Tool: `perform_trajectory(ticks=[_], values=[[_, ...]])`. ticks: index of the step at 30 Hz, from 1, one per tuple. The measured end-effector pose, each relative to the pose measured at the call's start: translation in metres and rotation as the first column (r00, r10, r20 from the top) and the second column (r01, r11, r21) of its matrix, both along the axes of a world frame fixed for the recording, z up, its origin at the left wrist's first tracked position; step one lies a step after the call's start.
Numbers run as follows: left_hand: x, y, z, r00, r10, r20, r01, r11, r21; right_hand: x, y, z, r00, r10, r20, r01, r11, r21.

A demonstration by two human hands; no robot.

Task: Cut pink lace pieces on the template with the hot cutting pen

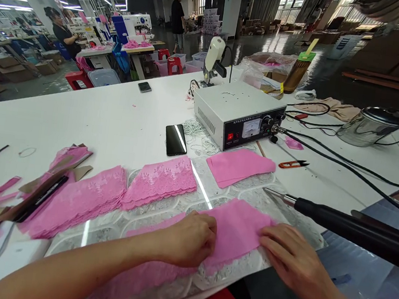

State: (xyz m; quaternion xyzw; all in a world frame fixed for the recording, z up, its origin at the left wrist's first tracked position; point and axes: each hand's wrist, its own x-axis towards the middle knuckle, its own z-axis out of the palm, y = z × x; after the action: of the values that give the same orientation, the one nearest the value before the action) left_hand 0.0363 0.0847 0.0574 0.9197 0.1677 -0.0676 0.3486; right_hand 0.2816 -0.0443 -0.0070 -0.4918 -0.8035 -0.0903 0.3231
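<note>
A smooth pink fabric piece [239,227] lies in front of me on a clear patterned mat [162,215]. My left hand [194,238] has its fingers curled in on the left edge of this piece. At the right edge, my right hand [290,255] pinches the cloth, thumb hidden. Under my left forearm spreads more pink lace fabric [155,272], partly covered. Beyond my hands sit a stack of scalloped pink lace pieces [162,181] and a few plain pink pieces [241,166]. A black-handled pointed tool [350,228] rests just above my right hand.
Behind the mat stand a white control box [238,110] with cables and a black phone [176,140]. Orange thread snips [292,164] and a glass jug [373,127] are to the right. More lace stacks [87,199] lie left. Two people are in the background.
</note>
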Motion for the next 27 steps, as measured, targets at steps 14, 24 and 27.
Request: perform_trajectory(ticks=[14, 24, 27], values=[[-0.003, -0.005, -0.003, 1.0, 0.014, -0.013, -0.013, 1.0, 0.028, -0.006, -0.003, 0.012, 1.0, -0.028, -0.01, 0.027, 0.998, -0.053], [-0.006, -0.009, -0.007, 0.994, 0.041, 0.106, -0.054, 0.991, 0.124, 0.007, -0.005, 0.005, 0.836, -0.486, -0.255, 0.458, 0.874, -0.164], [0.003, -0.006, -0.015, 0.989, 0.016, 0.148, -0.042, 0.984, 0.173, 0.01, -0.001, 0.003, 0.779, -0.545, -0.31, 0.458, 0.832, -0.312]])
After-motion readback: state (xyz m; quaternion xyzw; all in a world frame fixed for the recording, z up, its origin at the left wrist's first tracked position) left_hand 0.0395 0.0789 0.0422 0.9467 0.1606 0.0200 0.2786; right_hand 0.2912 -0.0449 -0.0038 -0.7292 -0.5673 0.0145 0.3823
